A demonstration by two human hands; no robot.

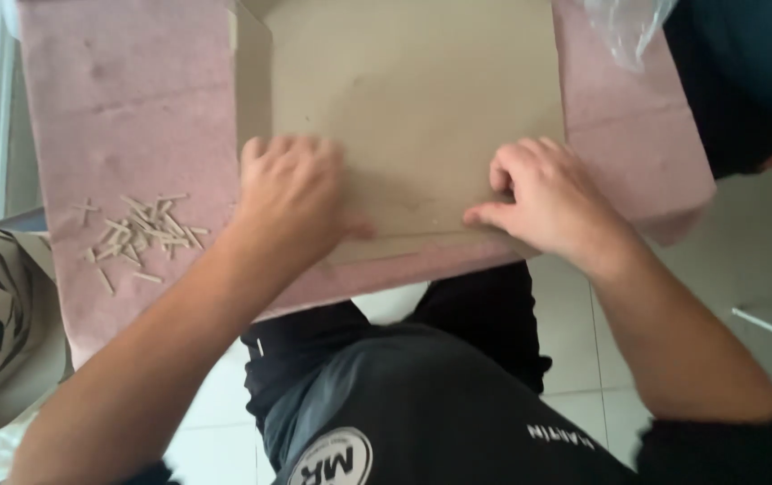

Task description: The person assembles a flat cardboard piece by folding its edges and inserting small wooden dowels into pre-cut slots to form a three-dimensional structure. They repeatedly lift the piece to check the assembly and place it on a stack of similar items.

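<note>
A flat brown cardboard sheet [413, 99] lies on a pink table [134, 108]. The left hand [294, 193] rests flat on its near part with fingers curled a bit, holding nothing. The right hand [539, 199] pinches the near edge of the cardboard between thumb and fingers. A small pile of little wooden sticks [139, 235] sits to the left, well apart from the hands.

left hand [294, 190]: palm down, fingers curled, thumb stretched out to the right
right hand [543, 199]: knuckles bent, thumb pointing left
forearms: bare, angled inward
</note>
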